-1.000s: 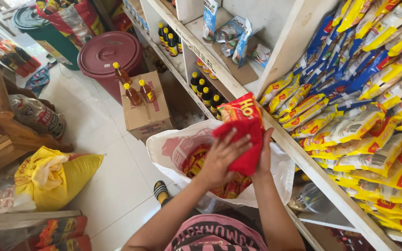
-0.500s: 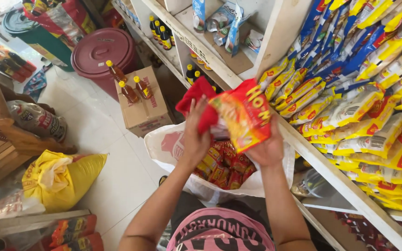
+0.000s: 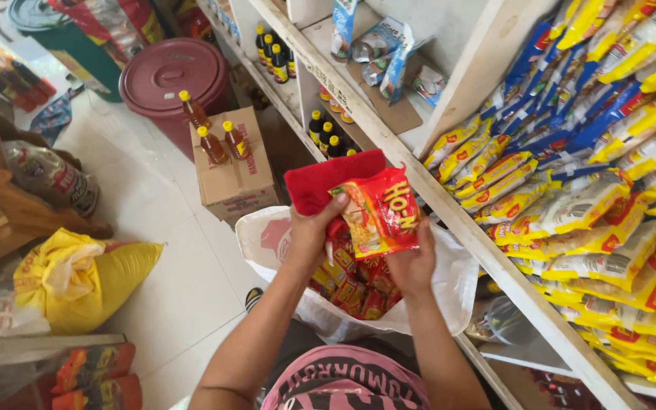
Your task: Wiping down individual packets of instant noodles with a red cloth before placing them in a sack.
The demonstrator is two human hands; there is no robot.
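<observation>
Your left hand (image 3: pixel 311 231) grips a folded red cloth (image 3: pixel 328 182) together with the left edge of a red and orange plastic noodle packet (image 3: pixel 377 212), fingers curled around both. Your right hand (image 3: pixel 413 266) pinches the packet's lower right corner from below (thumb on the front face). The packet sits upright between your hands, its yellow lettering slanting up the right side.

Directly beneath both hands, a white plastic sack (image 3: pixel 434 292) stands open, with more red packets (image 3: pixel 354 285) of the same kind stacked inside. Beyond your left hand, a brown cardboard box (image 3: pixel 237 178) on the floor carries three amber bottles with yellow caps (image 3: pixel 214 137). To the right of your right hand, the slanted wooden shelf (image 3: pixel 480 235) holds rows of yellow, white and blue packets (image 3: pixel 578 190).
</observation>
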